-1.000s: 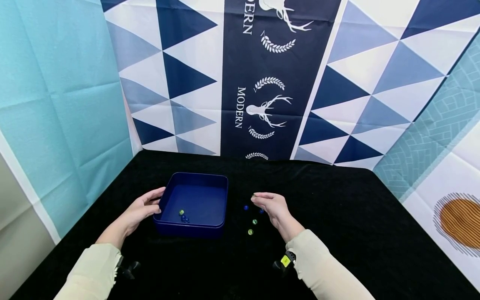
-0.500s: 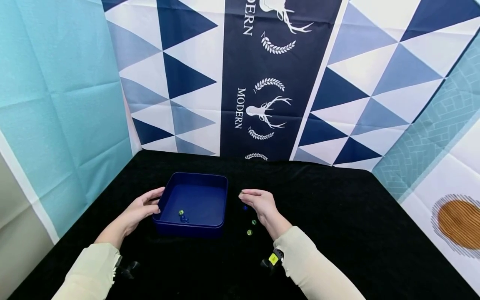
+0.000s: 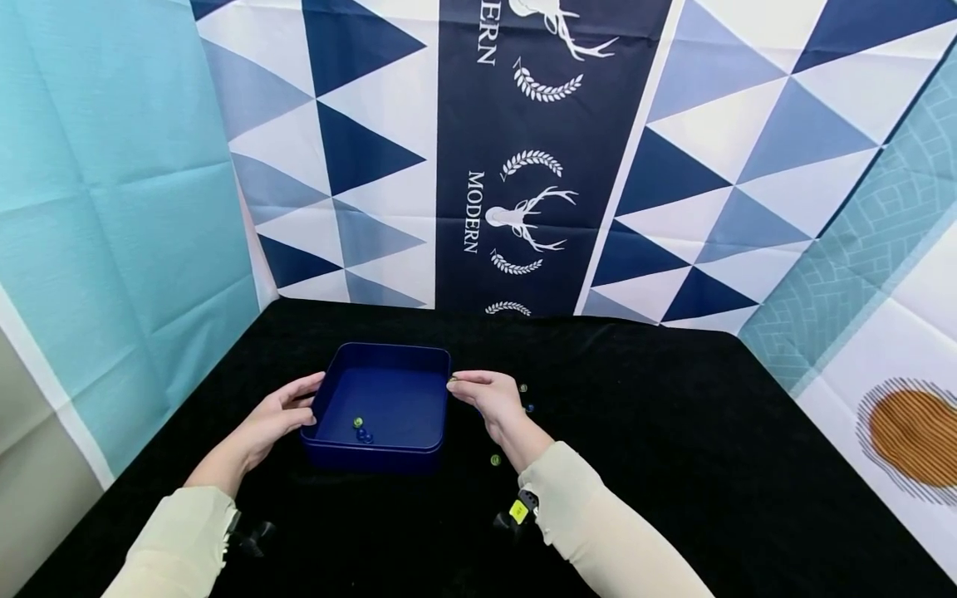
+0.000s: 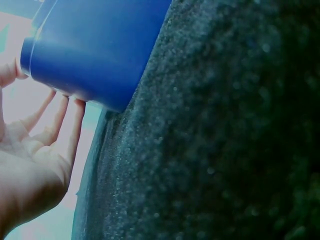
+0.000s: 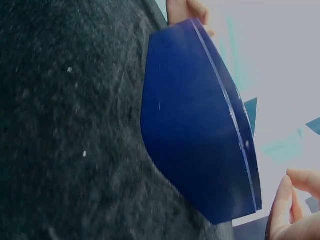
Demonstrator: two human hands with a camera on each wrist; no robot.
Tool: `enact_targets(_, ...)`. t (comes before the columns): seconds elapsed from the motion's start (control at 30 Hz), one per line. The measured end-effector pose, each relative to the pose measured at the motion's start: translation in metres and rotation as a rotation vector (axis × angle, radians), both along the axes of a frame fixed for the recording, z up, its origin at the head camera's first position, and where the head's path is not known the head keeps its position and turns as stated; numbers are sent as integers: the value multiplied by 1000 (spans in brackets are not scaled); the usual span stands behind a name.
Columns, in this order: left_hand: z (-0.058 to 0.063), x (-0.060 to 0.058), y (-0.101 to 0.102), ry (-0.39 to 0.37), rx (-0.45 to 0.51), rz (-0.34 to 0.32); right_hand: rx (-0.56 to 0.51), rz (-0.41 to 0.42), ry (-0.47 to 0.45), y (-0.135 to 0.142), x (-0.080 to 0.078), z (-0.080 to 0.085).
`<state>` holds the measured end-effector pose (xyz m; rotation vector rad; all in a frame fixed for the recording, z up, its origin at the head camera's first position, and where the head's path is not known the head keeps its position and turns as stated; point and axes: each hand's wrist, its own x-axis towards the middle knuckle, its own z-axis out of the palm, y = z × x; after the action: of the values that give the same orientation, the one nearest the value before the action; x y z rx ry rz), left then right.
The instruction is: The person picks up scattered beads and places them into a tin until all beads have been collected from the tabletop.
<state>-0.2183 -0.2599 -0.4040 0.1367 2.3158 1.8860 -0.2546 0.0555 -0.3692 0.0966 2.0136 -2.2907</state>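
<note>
A dark blue square box [image 3: 377,459] stands on the black cloth, holding a yellow-green marble [image 3: 357,423] and blue marbles [image 3: 362,434]. My left hand [image 3: 263,425] rests against its left side; in the left wrist view, the nearly straight fingers [image 4: 76,125] touch the outer wall and the thumb is by the rim. At the box's right rim, my right hand [image 3: 493,404] pinches a small yellowish marble [image 3: 453,379] between thumb and fingertips. The right wrist view shows the pinching fingertips [image 5: 285,187] near the rim, the marble hardly visible there.
Right of the box, a greenish marble [image 3: 523,388], a blue marble [image 3: 530,408] and a yellow-green marble [image 3: 496,459] lie on the black cloth [image 3: 658,465]. My right hand and wrist may cover others. A patterned curtain [image 3: 381,149] hangs behind the table.
My right hand has moved left with the pinched marble, from above the loose marbles to the box's right rim. A greenish marble behind it has come into view. The left hand stays put.
</note>
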Motion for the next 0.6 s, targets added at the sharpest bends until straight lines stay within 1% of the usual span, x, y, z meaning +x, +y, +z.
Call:
enact_targets(0.3, 0, 0, 0, 0, 0, 0, 20, 43, 13, -19, 3, 5)
enact_targets(0.43, 1, 0, 1, 3, -3, 3, 31, 62, -5, -28, 4, 7)
enact_targets(0.6, -1, 0, 0, 11, -3, 2, 70, 83, -24, -41, 3, 11)
